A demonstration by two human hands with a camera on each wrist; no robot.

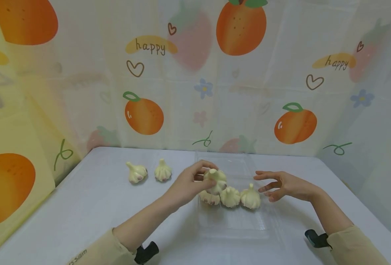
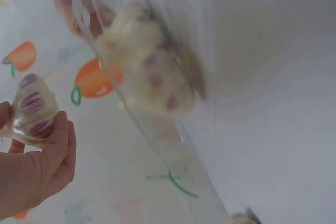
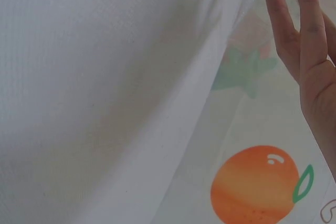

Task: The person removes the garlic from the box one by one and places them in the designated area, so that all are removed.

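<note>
Garlic bulb [image 1: 216,182] is held above the left part of a clear tray [image 1: 232,222]. Fruit-print backdrop [image 1: 182,92]: "happy" legible twice in the head view. White table [image 1: 109,198]: carries the tray and, at left, two bulbs [image 1: 163,171]. Tray: three bulbs [image 1: 230,197] side by side. Left sleeve [image 1: 97,248]: dark lettering, only "sam" legible. Left grip [image 1: 190,184]: thumb and fingers curled round the bulb. Right grip [image 1: 281,186]: fingers parted, holding nothing, near the rightmost bulb. The left wrist view reveals purple streaks that the head view largely hides.
</note>
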